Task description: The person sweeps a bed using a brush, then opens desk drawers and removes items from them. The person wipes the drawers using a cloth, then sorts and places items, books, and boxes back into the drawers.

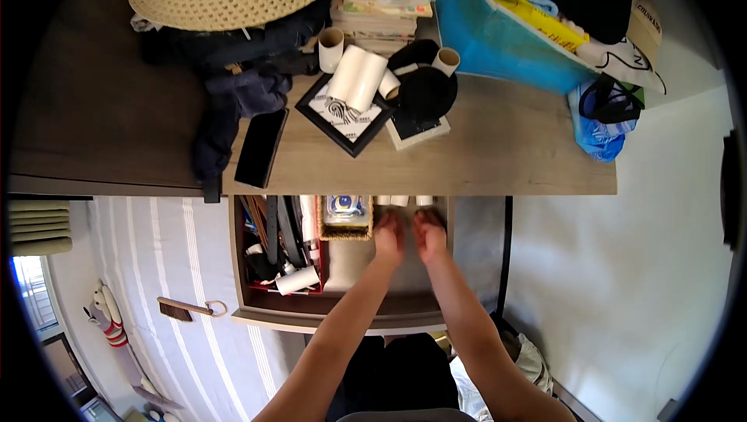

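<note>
Both my arms reach into a pulled-out wooden drawer (350, 315). My left hand (390, 237) is in its right half, fingers stretched toward the back, beside a woven basket (344, 232) with a clear package inside. A short gap away, my right hand (429, 234) is held palm inward, its fingers apart and slightly bent. Just beyond the fingertips stand white cardboard tubes (399, 200), partly hidden under the tabletop edge; one more white tube (424, 200) is past my right hand. No object shows in either hand.
A red-edged organizer (320, 286) on the drawer's left holds belts (273, 229) and a white roll (298, 280). On the tabletop (506, 150) lie a black phone (261, 148), a framed picture (354, 142), white tubes (358, 78), a straw hat (233, 10) and a blue bin (498, 49).
</note>
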Available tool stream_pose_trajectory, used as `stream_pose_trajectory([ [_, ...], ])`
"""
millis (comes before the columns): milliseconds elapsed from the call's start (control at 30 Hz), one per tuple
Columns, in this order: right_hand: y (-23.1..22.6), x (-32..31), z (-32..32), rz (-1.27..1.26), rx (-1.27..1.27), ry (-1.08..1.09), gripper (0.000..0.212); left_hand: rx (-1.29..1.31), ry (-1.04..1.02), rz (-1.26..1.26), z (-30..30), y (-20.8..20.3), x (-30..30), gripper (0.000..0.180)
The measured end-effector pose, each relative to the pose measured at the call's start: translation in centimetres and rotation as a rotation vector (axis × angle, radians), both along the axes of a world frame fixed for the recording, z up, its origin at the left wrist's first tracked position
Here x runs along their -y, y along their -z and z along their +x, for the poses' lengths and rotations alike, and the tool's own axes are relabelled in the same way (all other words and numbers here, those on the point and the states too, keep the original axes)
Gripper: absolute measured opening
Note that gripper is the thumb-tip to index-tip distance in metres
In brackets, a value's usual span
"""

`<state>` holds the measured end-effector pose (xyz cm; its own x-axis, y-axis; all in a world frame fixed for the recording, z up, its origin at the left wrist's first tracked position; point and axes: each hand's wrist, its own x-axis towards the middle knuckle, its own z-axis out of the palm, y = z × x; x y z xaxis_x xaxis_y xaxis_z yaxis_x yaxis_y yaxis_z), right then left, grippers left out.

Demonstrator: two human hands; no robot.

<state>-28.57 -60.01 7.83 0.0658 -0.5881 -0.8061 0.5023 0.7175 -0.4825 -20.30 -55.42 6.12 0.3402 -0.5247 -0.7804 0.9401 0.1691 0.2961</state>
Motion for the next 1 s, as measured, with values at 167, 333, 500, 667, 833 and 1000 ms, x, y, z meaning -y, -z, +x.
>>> stream_pose_trajectory([
  [167, -5.6, -1.4, 0.9, -0.422, -0.252, -0.365, 0.024, 0.417, 0.221, 0.111, -1.6, -5.7, -2.8, 0.013],
  [333, -12.4, 4.0, 5.3, -1.014, -0.499, -0.429, 0.016, 1.026, 0.111, -0.007, 4.8, -11.9, 1.8, 0.012],
  [500, -14.7, 11.4, 11.6, -1.338, -0.586, -0.563, 0.029, 1.817, 0.171, 0.36, 13.3, -15.5, 9.7, 0.041],
  [667, -13.5, 16.2, 16.2, -1.392, -1.015, -0.743, 0.05, 2.014, 0.37, 0.588, 17.0, -16.4, 14.9, 0.082],
  [833, -13.6, 18.0, 16.9, -1.303, -1.153, -0.883, 0.051, 1.92, 0.637, 0.666, 17.4, -16.5, 15.1, 0.091],
  [1000, -14.4, 13.1, 14.5, -1.323, -0.92, -0.512, 0.047, 1.905, 0.397, 0.371, 15.2, -18.0, 11.4, 0.082],
])
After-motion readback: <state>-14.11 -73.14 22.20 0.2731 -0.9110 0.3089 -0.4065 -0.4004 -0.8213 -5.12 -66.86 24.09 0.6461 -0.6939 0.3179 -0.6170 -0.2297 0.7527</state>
